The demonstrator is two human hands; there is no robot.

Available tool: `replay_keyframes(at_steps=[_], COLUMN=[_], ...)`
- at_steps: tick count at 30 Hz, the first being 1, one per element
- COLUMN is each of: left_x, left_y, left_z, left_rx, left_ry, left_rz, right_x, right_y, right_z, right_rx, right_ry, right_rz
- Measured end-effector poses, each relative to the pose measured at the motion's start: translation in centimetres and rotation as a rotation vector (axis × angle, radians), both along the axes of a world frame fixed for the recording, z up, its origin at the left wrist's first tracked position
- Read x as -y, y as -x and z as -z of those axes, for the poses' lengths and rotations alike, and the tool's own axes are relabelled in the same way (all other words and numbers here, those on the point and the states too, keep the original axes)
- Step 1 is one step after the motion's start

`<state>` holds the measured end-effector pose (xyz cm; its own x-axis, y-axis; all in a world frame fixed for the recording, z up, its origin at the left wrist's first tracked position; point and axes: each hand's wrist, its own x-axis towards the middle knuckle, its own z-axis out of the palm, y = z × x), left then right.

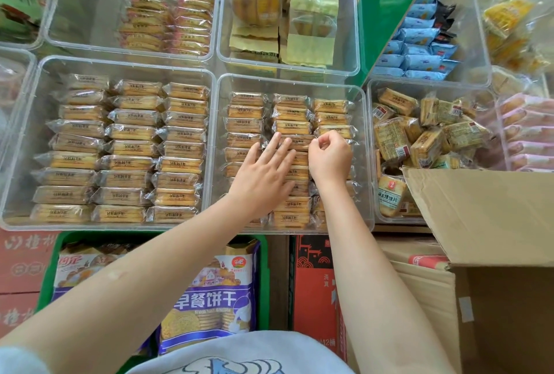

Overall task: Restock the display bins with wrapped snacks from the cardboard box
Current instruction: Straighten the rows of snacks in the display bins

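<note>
Clear bin [220, 145] holds rows of snacks [245, 111]. Left hand [263, 175] lies flat on them, fingers straight. Just right of it, right hand [331, 156] pinches a wrapper, fingers curled. Box [491, 223] sits right of both.

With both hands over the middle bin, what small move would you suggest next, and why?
Probably press the pinched packet down into its row. The right hand pinches a wrapper edge in the middle bin, while the left hand lies flat on the packets beside it, steadying them. The rows look nearly full, so after that, reach for the cardboard box.
</note>
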<state>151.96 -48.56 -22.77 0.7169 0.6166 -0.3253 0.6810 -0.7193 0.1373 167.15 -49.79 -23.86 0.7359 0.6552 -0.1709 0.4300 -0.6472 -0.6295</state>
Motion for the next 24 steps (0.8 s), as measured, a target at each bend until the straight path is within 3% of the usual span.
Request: replay_keyframes(at_steps=[8, 14, 19, 24], left_x=[-0.9, -0.7, -1.9, -2.4], left_y=[-0.3, 0.1, -1.0, -0.8], left_z=[0.7, 0.6, 0.9, 1.6], left_rx=[0.004, 0.121, 0.066, 0.019], left_ry=[0.044, -0.016, -0.018, -0.015], left_rz=[-0.006, -0.028, -0.029, 0.000], right_x=[-1.2, -1.3, -1.3, -1.2], right_y=[-0.4, -0.9, -0.1, 0.3], right_z=[-0.5, -1.5, -3.2, -3.0], right_rx=[-0.030, -0.007, 0.184, 0.148], right_ry=[0.139, 0.224, 0.196, 0.282], right_rz=[-0.036, -0.104, -0.209, -0.303])
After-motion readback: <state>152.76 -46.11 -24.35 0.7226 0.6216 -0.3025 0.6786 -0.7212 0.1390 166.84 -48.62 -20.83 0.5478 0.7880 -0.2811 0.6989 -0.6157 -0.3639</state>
